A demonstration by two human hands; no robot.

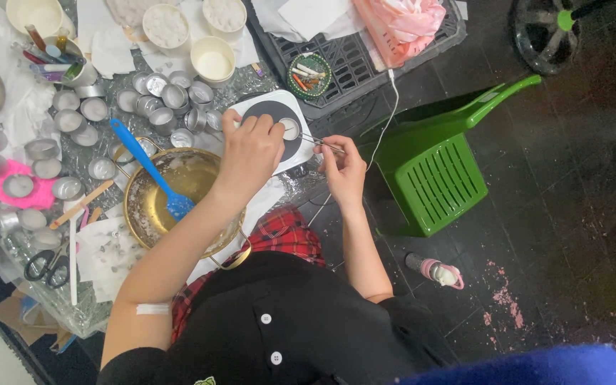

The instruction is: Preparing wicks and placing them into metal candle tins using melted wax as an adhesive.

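Just above the middle of the frame, a small tin cup (290, 129) sits on the dark round top of a white hot plate (269, 107). The left hand (251, 153) rests on the plate with its fingers pinched together at the cup's rim. The right hand (344, 167), just right of the plate, is closed on thin metal tweezers (320, 143) whose tips reach to the cup. The cup looks light, thin-walled and easily tipped, probably hot; its rim seems the safest hold. Left of the plate stand a brass pot (140, 207) with a blue spatula (147, 171), and many empty tins (172, 96) on a foil-covered surface (251, 82). A green stool (433, 171) lies on the dark floor (579, 214).
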